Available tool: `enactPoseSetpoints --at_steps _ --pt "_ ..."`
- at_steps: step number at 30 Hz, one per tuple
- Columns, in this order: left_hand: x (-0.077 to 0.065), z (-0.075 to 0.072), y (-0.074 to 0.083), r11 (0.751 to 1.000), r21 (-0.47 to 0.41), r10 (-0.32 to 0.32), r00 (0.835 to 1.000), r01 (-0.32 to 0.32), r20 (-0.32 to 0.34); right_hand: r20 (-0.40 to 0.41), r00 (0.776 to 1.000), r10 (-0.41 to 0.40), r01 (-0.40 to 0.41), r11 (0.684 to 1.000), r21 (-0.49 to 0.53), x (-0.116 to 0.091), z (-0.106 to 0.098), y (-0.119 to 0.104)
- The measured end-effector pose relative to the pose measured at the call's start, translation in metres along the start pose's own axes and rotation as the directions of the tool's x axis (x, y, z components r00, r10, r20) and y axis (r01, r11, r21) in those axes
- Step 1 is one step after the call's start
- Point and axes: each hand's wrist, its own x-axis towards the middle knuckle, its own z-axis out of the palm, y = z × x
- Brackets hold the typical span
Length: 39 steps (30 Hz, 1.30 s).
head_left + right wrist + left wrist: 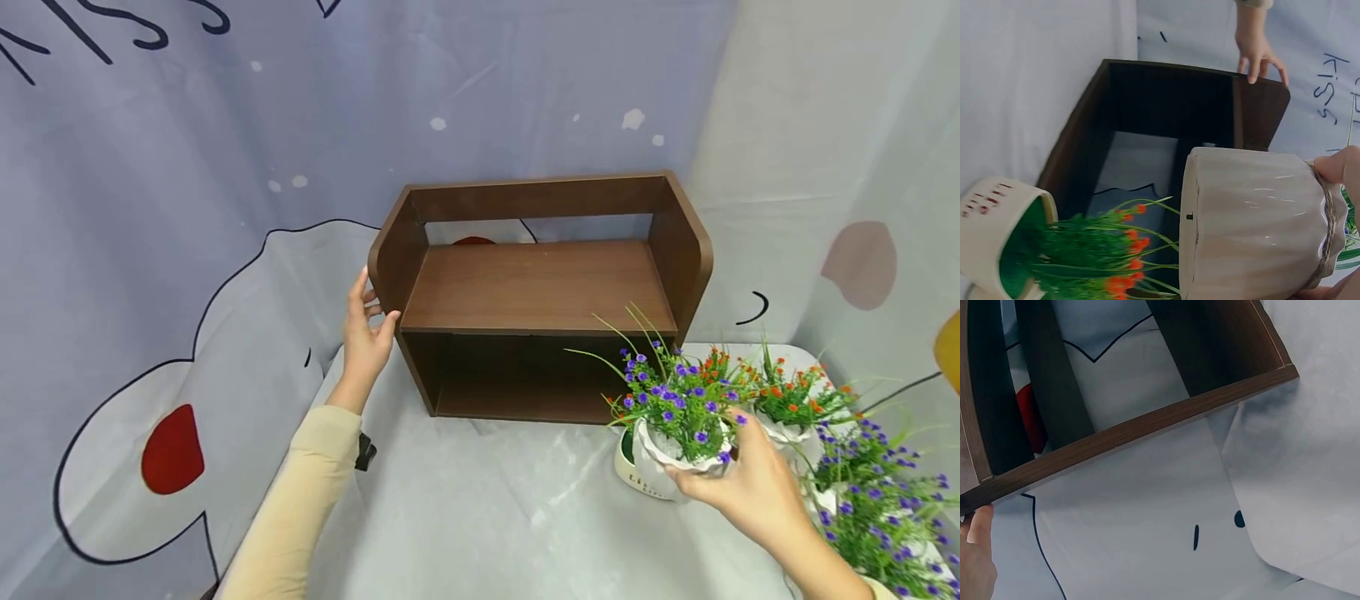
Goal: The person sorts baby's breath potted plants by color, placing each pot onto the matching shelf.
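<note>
Head view: left hand (369, 337), fingers extended, touches left side of brown wooden shelf (536, 287); right hand (757, 483) grasps white ruffled-rim flowerpot (660, 471), purple blooms (675, 396) up, by shelf's front right. Left wrist: finger against shelf. Right wrist: pot axis sideways, base frame-left.

There are two hands (366, 342), one brown shelf unit (536, 283) and at least five potted plants (675, 408).
</note>
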Motion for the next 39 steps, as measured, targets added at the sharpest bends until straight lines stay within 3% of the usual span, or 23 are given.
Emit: enactPoseSetpoints --at_steps 15,39 --pt "-0.003 0.003 0.003 1.000 0.026 0.013 1.000 -0.013 -0.008 -0.023 0.999 -0.026 0.027 0.999 0.041 0.042 -0.012 -0.041" --pt "-0.002 0.002 0.003 1.000 0.011 -0.008 1.000 0.008 -0.007 -0.022 0.996 -0.091 0.094 0.978 0.184 0.102 0.009 -0.099"
